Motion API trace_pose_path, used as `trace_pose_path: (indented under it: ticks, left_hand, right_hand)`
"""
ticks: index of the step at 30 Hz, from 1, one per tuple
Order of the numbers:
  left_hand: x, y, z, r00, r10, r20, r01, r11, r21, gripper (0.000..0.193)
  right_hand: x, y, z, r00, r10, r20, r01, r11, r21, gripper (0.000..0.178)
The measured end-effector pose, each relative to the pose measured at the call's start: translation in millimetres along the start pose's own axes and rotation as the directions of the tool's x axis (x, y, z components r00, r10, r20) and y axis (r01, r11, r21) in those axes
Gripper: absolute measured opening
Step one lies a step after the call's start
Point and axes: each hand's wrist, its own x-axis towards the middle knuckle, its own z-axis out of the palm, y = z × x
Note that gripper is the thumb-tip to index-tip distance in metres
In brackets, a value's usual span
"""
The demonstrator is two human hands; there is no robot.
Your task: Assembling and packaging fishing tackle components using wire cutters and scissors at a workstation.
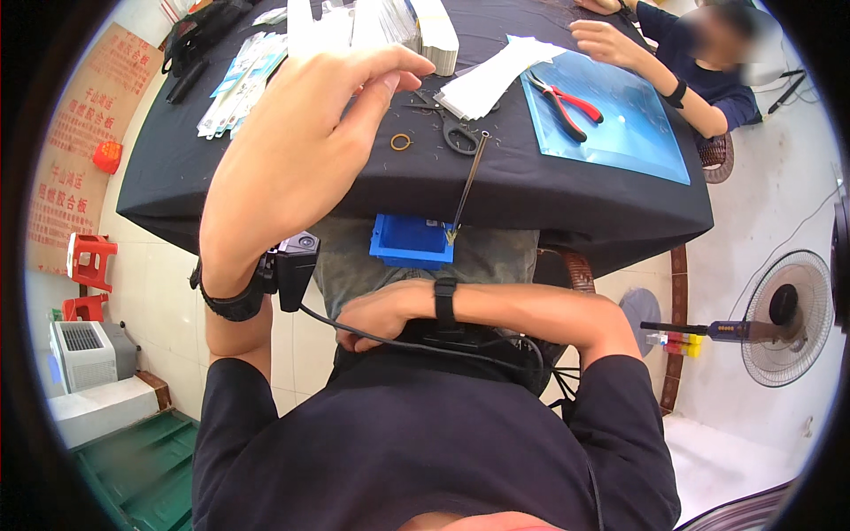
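My left hand (301,133) is raised close to the camera above the near edge of the black-covered table (567,208). Its fingers curve to the right, the thumb stands apart, and nothing shows in it. A black strap with a small camera (292,261) sits on that wrist. My right hand (376,314) lies curled against my belly, next to a black cable (354,332), and a black watch (445,299) is on its wrist. A blue box (412,241) rests on my lap. A thin dark rod (469,181) hangs over the table edge.
On the table lie black scissors (458,133), a rubber band (400,142), white paper strips (491,80), stacks of white cards (434,31) and red-handled pliers (567,104) on a blue mat (620,133). Another person's hand (602,40) rests at the far right. A fan (784,327) and red stools (88,261) stand on the floor.
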Motion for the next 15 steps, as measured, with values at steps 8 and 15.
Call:
trace_pose_path:
  ticks: [8,15]
  left_hand:
    - [-1,0,-2,0.999,0.014,-0.047,-0.013,1.000,0.020,0.029]
    - [-3,-5,-10,0.998,0.041,-0.047,-0.043,0.998,-0.040,0.029]
  right_hand:
    - [22,-16,24,0.976,-0.219,0.019,0.210,0.904,-0.372,0.044]
    - [17,-20,23,0.995,-0.087,0.056,0.092,0.992,-0.085,0.025]
